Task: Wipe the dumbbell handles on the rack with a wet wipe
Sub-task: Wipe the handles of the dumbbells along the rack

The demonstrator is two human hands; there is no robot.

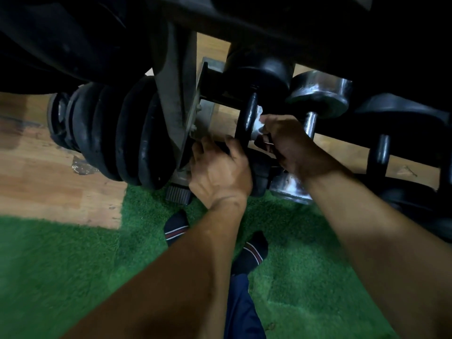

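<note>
The person bends over the low tier of the dumbbell rack (342, 145), and the move to come turns on one thing: the handle being cleaned runs roughly front to back across the rack's rails, and the right hand (291, 148) is already on it, just behind the black end plate (247, 118) at the rack's left end. That hand is curled round the handle with the white wet wipe (258, 123) bunched under its fingers; the wipe shows only as a crumpled patch between the fingertips and the plate, touching both. The handle itself is hidden under the hand, so how much of it is covered cannot be told. The left hand (220, 167) sits lower and nearer the rack's upright (176, 99), its fingers bent over the dark near end of the same dumbbell, apparently steadying it; whether it truly grips is hard to read in the dim light. Just to the right a chrome dumbbell (318, 94) lies on the same rail with its knurled handle bare, pointing the same way. The right hand looks better placed to reach it, as the wipe would only need to shift sideways along the rail to that next handle.
</note>
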